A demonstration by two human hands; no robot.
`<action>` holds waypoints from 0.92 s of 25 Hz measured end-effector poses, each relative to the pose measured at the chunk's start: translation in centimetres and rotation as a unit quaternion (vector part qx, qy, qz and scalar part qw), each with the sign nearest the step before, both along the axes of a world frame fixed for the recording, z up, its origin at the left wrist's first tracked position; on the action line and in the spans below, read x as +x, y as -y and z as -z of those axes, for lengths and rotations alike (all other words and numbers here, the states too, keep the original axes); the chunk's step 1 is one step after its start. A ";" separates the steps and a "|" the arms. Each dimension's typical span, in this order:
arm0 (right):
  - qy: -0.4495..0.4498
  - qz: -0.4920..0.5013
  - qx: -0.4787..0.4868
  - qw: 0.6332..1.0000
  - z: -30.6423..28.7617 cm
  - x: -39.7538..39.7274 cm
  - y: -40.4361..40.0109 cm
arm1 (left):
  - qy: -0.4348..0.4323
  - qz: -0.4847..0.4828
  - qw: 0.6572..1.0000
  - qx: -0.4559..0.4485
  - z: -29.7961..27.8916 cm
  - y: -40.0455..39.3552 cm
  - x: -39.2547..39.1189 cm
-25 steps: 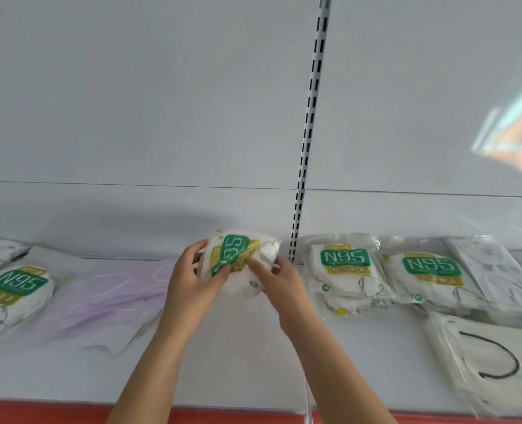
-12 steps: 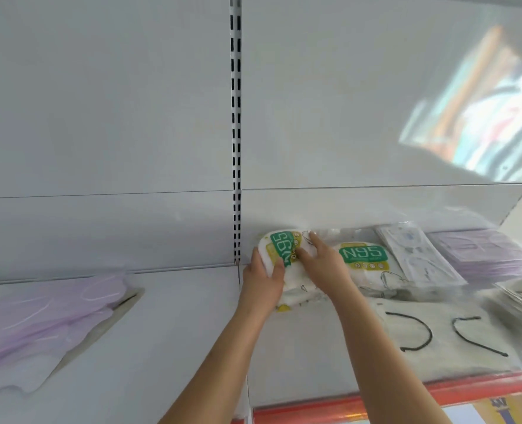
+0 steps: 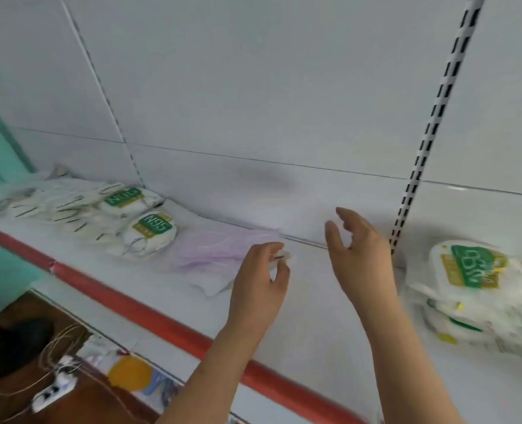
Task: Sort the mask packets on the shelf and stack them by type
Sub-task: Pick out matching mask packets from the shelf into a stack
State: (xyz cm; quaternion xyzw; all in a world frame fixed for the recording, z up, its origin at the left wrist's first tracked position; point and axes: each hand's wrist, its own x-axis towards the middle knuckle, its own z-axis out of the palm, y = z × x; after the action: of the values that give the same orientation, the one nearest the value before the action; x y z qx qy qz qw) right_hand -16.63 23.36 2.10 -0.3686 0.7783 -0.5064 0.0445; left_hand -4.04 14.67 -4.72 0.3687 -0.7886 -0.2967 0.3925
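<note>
On the white shelf (image 3: 315, 304) a stack of N95 mask packets (image 3: 474, 286) with green labels lies at the right. My right hand (image 3: 357, 255) hovers left of it, fingers spread and empty. My left hand (image 3: 262, 276) pinches the near right corner of a purple mask packet (image 3: 217, 252) that lies flat mid-shelf. Further left are two more N95 packets, one nearer (image 3: 152, 231) and one behind it (image 3: 125, 198). Several white packets with dark ear loops (image 3: 54, 209) are spread at the far left.
A red strip (image 3: 149, 313) runs along the shelf's front edge. A slotted black-and-white upright (image 3: 431, 133) rises behind the N95 stack. Below the shelf are a white power strip with cables (image 3: 54, 390), a yellow round thing (image 3: 129, 373) and a dark object (image 3: 15, 344).
Both hands let go of the N95 packet, which now lies on the right stack. They moved left, and my left hand took the purple packet's corner. The view swung left.
</note>
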 end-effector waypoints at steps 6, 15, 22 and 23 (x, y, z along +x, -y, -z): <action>0.262 -0.079 0.115 0.955 5.1 7.3 8.1 | 0.125 -0.075 0.985 -0.098 2.2 9.9 11.3; 0.053 0.039 0.114 0.991 5.6 11.9 14.4 | 0.290 0.140 0.942 -0.093 2.7 21.7 10.9; 0.372 -0.008 -0.020 0.928 4.3 16.3 16.2 | 0.145 0.186 0.964 -0.120 -0.3 21.0 13.3; 0.376 -0.005 -0.019 0.927 5.1 16.2 16.7 | 0.144 0.256 0.949 -0.115 -0.3 20.0 13.8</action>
State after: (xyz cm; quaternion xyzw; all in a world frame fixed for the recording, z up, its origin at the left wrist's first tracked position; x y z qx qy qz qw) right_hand -0.48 6.66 -2.98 -0.1559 0.6932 -0.6221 0.3289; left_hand 9.79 -5.37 -4.41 0.1456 -0.9335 -0.2380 0.2251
